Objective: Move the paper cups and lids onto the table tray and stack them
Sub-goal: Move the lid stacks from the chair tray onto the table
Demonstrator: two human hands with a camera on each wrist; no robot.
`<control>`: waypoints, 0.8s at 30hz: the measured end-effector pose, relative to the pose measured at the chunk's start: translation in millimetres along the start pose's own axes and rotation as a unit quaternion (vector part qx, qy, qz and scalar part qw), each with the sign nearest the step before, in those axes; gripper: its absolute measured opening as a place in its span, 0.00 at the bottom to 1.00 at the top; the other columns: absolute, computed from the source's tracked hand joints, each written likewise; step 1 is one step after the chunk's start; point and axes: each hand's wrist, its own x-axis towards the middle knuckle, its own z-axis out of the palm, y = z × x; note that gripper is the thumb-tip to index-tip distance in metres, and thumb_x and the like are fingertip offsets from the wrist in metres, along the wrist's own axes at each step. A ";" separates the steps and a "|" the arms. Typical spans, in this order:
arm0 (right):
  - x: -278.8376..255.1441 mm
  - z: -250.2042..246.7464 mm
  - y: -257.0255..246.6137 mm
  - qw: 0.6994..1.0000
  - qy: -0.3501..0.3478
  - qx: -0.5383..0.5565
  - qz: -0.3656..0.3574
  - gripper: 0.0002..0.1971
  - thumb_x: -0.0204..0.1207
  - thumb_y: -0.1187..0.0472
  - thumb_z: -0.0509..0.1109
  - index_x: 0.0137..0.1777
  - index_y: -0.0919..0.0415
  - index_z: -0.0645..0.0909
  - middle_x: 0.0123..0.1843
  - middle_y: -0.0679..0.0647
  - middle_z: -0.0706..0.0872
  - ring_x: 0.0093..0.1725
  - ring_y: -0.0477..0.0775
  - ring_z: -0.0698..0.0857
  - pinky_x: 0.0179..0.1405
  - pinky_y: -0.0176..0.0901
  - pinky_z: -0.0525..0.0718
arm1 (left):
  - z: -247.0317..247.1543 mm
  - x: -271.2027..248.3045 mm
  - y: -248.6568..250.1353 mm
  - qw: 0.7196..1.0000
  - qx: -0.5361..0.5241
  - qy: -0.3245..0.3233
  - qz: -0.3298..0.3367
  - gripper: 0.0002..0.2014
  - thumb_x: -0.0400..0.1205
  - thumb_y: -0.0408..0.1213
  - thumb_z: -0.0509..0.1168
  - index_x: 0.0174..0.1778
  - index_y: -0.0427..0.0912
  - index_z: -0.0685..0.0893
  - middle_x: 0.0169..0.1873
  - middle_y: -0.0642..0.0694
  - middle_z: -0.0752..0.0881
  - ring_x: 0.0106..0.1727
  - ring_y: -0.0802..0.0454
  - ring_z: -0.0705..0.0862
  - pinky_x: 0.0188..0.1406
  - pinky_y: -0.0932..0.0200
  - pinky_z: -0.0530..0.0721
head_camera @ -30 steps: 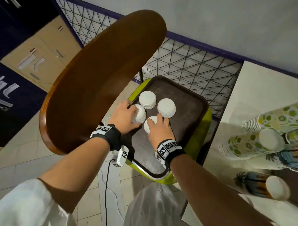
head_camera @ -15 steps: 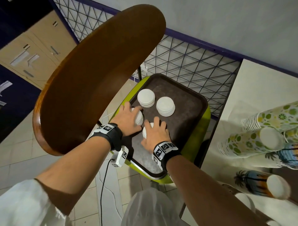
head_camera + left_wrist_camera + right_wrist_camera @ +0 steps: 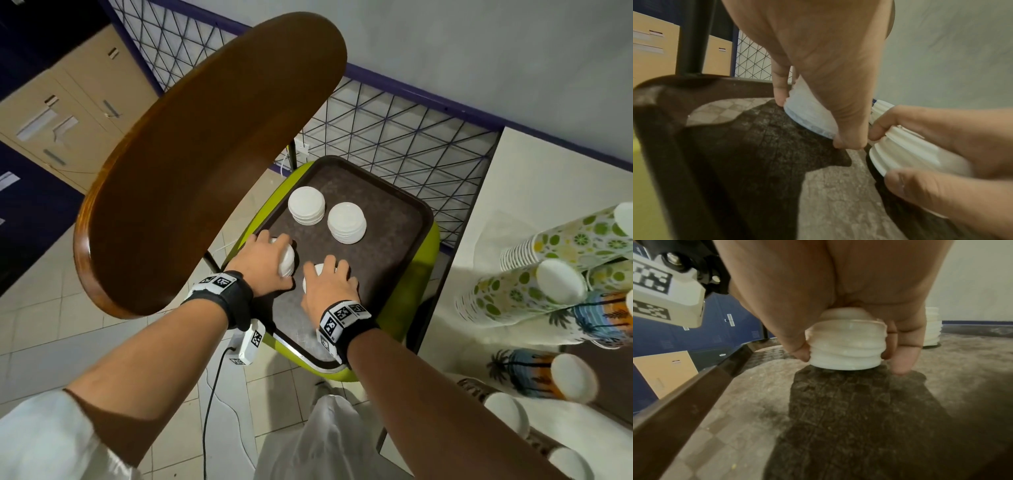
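A dark brown tray (image 3: pixel 394 246) lies on a green chair seat. Two white lid stacks (image 3: pixel 306 205) (image 3: pixel 346 222) stand at its far part. My left hand (image 3: pixel 263 263) grips a tilted lid stack (image 3: pixel 287 259) (image 3: pixel 809 116) at the tray's left side, one edge lifted. My right hand (image 3: pixel 327 284) grips another lid stack (image 3: pixel 846 347) from above, just off the tray floor (image 3: pixel 838 418). The two hands nearly touch in the left wrist view. Patterned paper cup stacks (image 3: pixel 524 291) lie on the table at the right.
The chair's brown backrest (image 3: pixel 205 154) looms over the left. A wire grid fence (image 3: pixel 394 137) stands behind the chair. A white table (image 3: pixel 548 178) holds cup stacks with palm print (image 3: pixel 534 370). A clear plastic bag (image 3: pixel 325 438) hangs below.
Both hands have closed round the two near lid stacks and drawn them slightly toward me. The left stack is now tilted.
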 end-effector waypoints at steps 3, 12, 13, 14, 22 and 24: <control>-7.3 -12.1 0.5 1.000 0.005 0.016 0.025 0.25 0.79 0.55 0.69 0.73 0.52 0.66 0.70 0.64 0.64 0.61 0.70 0.71 0.49 0.59 0.82 | -9.2 -10.4 4.9 1.000 -0.013 0.009 -0.011 0.41 0.70 0.55 0.79 0.77 0.56 0.67 0.66 0.40 0.75 0.68 0.36 0.76 0.64 0.40 0.85; -59.3 -120.3 17.1 0.995 0.019 0.095 0.038 0.28 0.77 0.52 0.72 0.75 0.50 0.65 0.71 0.63 0.61 0.65 0.70 0.70 0.53 0.57 0.81 | -91.6 -80.4 52.9 0.995 -0.051 0.080 0.002 0.41 0.73 0.55 0.79 0.79 0.52 0.68 0.58 0.43 0.76 0.56 0.45 0.76 0.52 0.51 0.80; -73.3 -134.7 23.5 0.994 0.032 0.096 0.031 0.29 0.77 0.52 0.71 0.76 0.50 0.64 0.71 0.63 0.61 0.65 0.70 0.70 0.55 0.58 0.81 | -102.7 -93.3 64.4 0.995 -0.048 0.089 0.016 0.41 0.73 0.55 0.79 0.79 0.52 0.68 0.57 0.45 0.75 0.54 0.47 0.75 0.51 0.53 0.78; -88.9 -149.3 31.4 0.994 0.045 0.097 0.024 0.30 0.77 0.51 0.70 0.76 0.51 0.64 0.71 0.63 0.62 0.66 0.71 0.69 0.56 0.59 0.81 | -113.5 -106.6 76.8 0.994 -0.046 0.097 0.031 0.41 0.72 0.55 0.79 0.79 0.53 0.68 0.56 0.47 0.73 0.53 0.48 0.75 0.50 0.54 0.77; -214.6 -221.7 135.6 0.987 0.106 0.105 0.050 0.26 0.80 0.46 0.65 0.74 0.49 0.61 0.69 0.61 0.65 0.67 0.71 0.70 0.60 0.63 0.77 | -158.3 -186.0 203.8 0.981 0.008 0.105 0.160 0.37 0.71 0.60 0.75 0.73 0.62 0.68 0.58 0.51 0.73 0.50 0.46 0.81 0.46 0.51 0.78; -248.9 -222.2 172.7 0.987 0.112 0.092 0.076 0.27 0.81 0.45 0.64 0.76 0.50 0.60 0.69 0.62 0.65 0.66 0.72 0.70 0.60 0.62 0.76 | -153.8 -200.6 248.3 0.976 0.020 0.093 0.198 0.37 0.68 0.61 0.74 0.72 0.63 0.68 0.56 0.52 0.74 0.50 0.44 0.83 0.46 0.47 0.83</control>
